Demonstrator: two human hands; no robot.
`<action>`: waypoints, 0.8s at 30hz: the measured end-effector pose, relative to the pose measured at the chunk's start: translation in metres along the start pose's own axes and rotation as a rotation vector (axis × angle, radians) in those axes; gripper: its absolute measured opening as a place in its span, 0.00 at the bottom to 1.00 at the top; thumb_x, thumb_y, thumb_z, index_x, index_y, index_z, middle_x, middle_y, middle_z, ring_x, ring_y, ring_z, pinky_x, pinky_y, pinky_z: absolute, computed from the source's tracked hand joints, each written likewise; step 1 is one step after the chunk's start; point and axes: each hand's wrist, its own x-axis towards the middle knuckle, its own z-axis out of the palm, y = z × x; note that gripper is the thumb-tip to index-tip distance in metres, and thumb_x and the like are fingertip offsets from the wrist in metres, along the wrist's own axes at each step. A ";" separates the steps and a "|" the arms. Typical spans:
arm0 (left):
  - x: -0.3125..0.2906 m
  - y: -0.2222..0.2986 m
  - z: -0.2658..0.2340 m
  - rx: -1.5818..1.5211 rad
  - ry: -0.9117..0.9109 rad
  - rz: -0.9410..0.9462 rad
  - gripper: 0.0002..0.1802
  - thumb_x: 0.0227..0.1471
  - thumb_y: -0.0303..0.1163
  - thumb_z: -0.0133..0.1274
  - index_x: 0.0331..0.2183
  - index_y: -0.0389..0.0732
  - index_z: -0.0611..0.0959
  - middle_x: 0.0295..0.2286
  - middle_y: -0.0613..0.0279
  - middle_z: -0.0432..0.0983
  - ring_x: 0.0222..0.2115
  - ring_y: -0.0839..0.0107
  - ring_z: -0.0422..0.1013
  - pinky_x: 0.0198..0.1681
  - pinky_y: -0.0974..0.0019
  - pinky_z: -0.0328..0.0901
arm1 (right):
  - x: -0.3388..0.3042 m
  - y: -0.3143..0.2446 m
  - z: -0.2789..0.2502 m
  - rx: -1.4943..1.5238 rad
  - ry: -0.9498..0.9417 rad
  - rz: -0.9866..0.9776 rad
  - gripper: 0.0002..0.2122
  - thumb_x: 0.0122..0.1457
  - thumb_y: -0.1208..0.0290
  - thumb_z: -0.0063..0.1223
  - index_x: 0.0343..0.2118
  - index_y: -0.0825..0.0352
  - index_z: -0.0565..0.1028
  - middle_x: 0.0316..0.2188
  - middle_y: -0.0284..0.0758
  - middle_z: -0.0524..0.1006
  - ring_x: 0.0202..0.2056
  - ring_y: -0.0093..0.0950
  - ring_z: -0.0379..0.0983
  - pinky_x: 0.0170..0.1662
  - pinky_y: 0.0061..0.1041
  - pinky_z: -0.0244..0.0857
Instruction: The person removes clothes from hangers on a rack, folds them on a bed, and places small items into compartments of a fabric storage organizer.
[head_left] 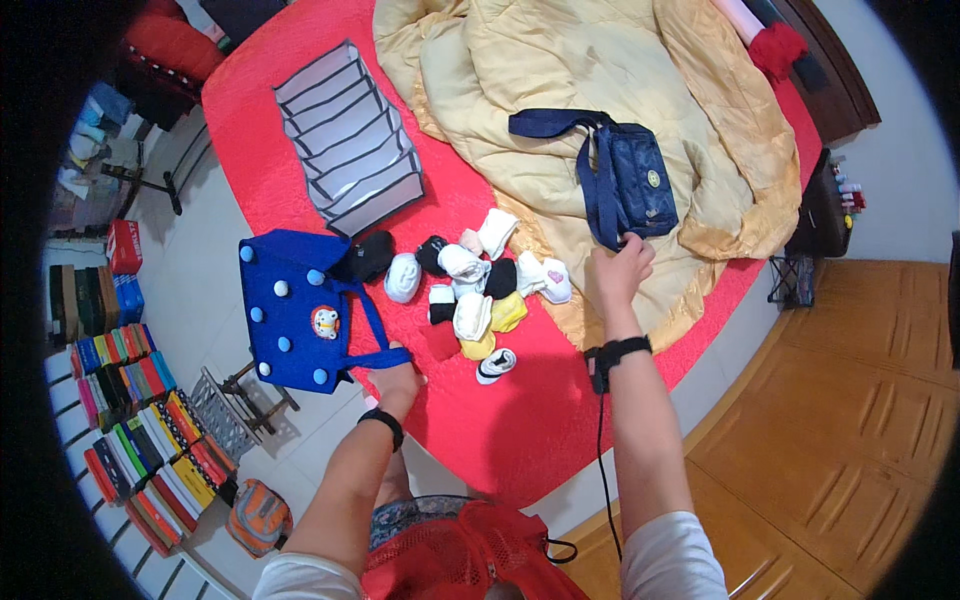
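On the left of the bed lies a blue felt bag with pale blue dots and a small cartoon figure. My left hand is closed at the end of its handle. A navy shoulder bag rests on the yellow quilt at the right, its strap looped to the left. At its lower edge, my right hand has its fingers curled against the bag; the exact grip is partly hidden. Between my hands lies a pile of rolled socks, white, black, yellow and red. A dark strap device sits on each wrist.
A grey-white divided fabric organizer lies behind the socks. The yellow quilt covers the far right of the red bedspread. Book rows, an orange-grey backpack and a folding rack stand left. A cable hangs from my right wrist.
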 end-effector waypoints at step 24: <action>-0.042 -0.130 -0.116 -1.454 -0.044 0.111 0.07 0.56 0.41 0.56 0.34 0.50 0.77 0.27 0.73 0.70 0.28 0.77 0.66 0.32 0.69 0.62 | 0.045 -0.104 -0.234 1.043 -0.385 0.110 0.10 0.51 0.75 0.59 0.37 0.60 0.75 0.34 0.25 0.76 0.37 0.19 0.69 0.42 0.25 0.60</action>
